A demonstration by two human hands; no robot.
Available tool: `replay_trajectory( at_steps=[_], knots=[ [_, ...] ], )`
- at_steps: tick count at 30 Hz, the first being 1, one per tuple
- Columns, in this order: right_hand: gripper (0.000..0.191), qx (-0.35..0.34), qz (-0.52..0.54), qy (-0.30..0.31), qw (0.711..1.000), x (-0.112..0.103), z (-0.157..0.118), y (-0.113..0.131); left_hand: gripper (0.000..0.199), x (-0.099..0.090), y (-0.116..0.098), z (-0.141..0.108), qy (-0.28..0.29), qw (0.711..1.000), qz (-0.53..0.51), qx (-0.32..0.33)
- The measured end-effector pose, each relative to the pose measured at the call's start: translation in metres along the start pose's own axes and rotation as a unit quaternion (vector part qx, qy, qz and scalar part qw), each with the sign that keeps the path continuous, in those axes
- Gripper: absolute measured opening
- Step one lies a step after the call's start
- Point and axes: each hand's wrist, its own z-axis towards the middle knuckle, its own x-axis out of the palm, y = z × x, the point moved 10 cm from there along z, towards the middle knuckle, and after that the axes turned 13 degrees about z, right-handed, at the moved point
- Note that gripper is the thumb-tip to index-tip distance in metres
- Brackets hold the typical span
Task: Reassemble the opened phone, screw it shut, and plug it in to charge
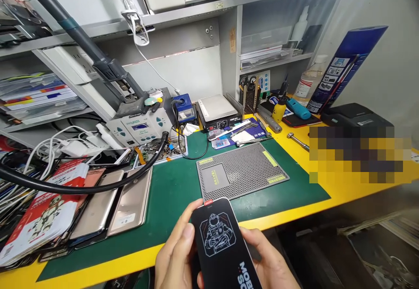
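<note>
Left hand (175, 254) and right hand (268, 260) grip a flat black rectangular slab (221, 245) from its two long sides, thumbs along the edges. It lies between the palms, tilted, its far end towards the counter (291, 142) and its near end cut off by the lower border of the view. Its smooth dark face carries a white line drawing of an astronaut and partly visible white lettering; a small red piece (208, 202) sits at the far edge, next to the left fingers.

Beyond the hands, a shallow white tray (176, 157) holds a jumble of tiny metallic parts and one bright blue bit. Farther back, a black perforated holder (251, 101) has slim tools standing in it, and a clear bottle with a red-and-white label (304, 87) contains pale liquid. Nearby stands a squat yellow bottle with a black top (279, 111).

On the yellow counter lies a smooth green mat (176, 193), bearing a grey rectangular pad (244, 166) dimpled all over except for a plain square panel. To the left, glossy rose-gold phone-shaped panels (131, 201) lie beside a red-and-white printed packet (46, 206).
</note>
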Motion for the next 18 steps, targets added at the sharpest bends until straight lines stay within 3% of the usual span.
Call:
replay_trajectory(
  at_steps=[12, 18],
  knots=[
    [0.058, -0.009, 0.018, -0.014, 1.000, 0.0043, 0.0009, 0.0000, 0.076, 0.0047, 0.0099, -0.0043, 0.032, 0.997, -0.014, -0.066],
    [0.057, -0.008, 0.022, -0.003, 1.000, 0.0108, -0.0005, 0.0006, 0.072, 0.0082, 0.0082, -0.0064, 0.036, 0.997, -0.009, -0.066]
  ],
)
